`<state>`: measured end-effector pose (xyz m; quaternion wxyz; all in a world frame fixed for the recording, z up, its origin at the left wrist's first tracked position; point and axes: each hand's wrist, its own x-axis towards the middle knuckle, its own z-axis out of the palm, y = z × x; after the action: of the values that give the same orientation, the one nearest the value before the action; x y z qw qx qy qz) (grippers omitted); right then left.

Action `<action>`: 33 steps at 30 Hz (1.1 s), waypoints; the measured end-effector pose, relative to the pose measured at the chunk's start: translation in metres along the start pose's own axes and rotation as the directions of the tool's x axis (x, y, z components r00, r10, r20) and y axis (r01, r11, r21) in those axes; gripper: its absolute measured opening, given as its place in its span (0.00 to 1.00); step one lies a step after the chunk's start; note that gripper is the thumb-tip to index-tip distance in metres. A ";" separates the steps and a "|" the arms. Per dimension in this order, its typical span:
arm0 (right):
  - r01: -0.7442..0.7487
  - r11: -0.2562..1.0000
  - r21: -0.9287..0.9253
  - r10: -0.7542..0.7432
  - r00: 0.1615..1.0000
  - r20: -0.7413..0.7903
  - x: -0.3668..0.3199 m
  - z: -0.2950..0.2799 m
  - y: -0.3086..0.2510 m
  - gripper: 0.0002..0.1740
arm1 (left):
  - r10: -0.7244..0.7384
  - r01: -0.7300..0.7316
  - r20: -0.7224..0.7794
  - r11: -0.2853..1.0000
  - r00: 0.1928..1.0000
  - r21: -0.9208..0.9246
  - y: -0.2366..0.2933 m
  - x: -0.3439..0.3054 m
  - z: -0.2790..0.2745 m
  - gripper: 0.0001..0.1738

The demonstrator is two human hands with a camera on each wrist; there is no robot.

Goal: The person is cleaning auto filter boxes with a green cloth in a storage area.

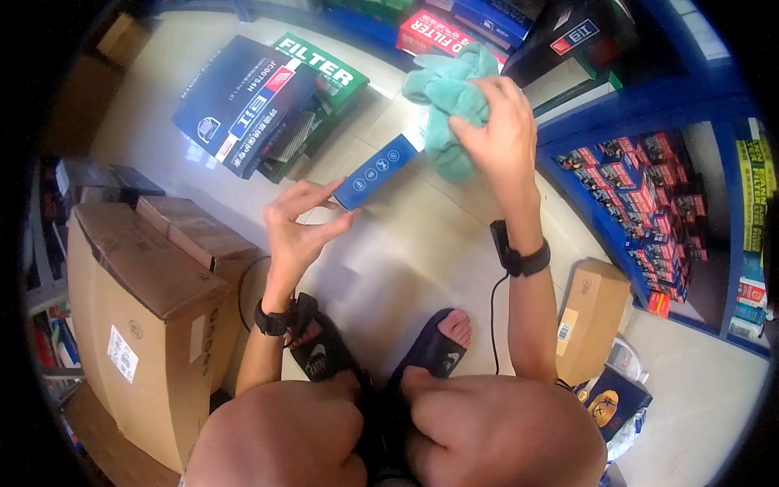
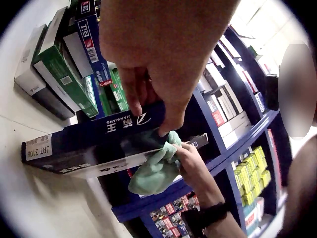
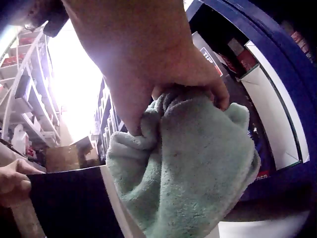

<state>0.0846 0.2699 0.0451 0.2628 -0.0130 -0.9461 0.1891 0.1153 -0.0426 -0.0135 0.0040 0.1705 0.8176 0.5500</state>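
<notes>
My left hand (image 1: 294, 227) grips a flat blue filter box (image 1: 377, 175) by its near end, thumb and fingers on opposite sides. In the left wrist view the dark box (image 2: 79, 141) carries JIANWANG lettering and a JRT 3106 label on its far end. My right hand (image 1: 505, 134) holds a bunched green cloth (image 1: 449, 109), the fingers curled into it from above. At the far end of the box in the head view, the cloth overlaps its edge. The right wrist view shows the cloth (image 3: 198, 163) hanging in folds beside the box (image 3: 74, 201).
Ahead on the tiled floor lie a blue filter box (image 1: 235, 101) and a green FILTER box (image 1: 329, 77). Cardboard cartons (image 1: 134, 325) stand at left. A blue shelf (image 1: 588, 162) with small red boxes runs along the right, above a long brown carton (image 1: 592, 316).
</notes>
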 end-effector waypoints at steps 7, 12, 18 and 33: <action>-0.062 0.998 -0.025 0.062 0.998 0.013 -0.002 -0.003 -0.003 0.30 | -0.010 0.024 0.067 0.978 0.998 -0.207 -0.004 0.006 -0.007 0.23; -0.052 0.998 0.024 0.052 0.999 -0.010 -0.013 -0.007 0.004 0.30 | -0.601 0.670 0.296 0.669 0.743 -0.322 -0.027 -0.009 -0.001 0.28; -0.021 0.998 0.061 0.024 0.999 -0.040 -0.025 -0.012 0.012 0.30 | -0.536 0.783 0.684 -0.065 0.496 -0.618 -0.029 -0.010 0.010 0.43; -0.101 0.992 0.080 0.111 0.986 -0.129 -0.061 -0.045 0.012 0.29 | -0.395 0.732 0.701 -0.096 0.594 -0.674 -0.042 -0.006 0.018 0.23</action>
<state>0.1591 0.2894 0.0462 0.3150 -0.0662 -0.9169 0.2360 0.1126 -0.0422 -0.0590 0.4554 -0.1638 0.2782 0.8297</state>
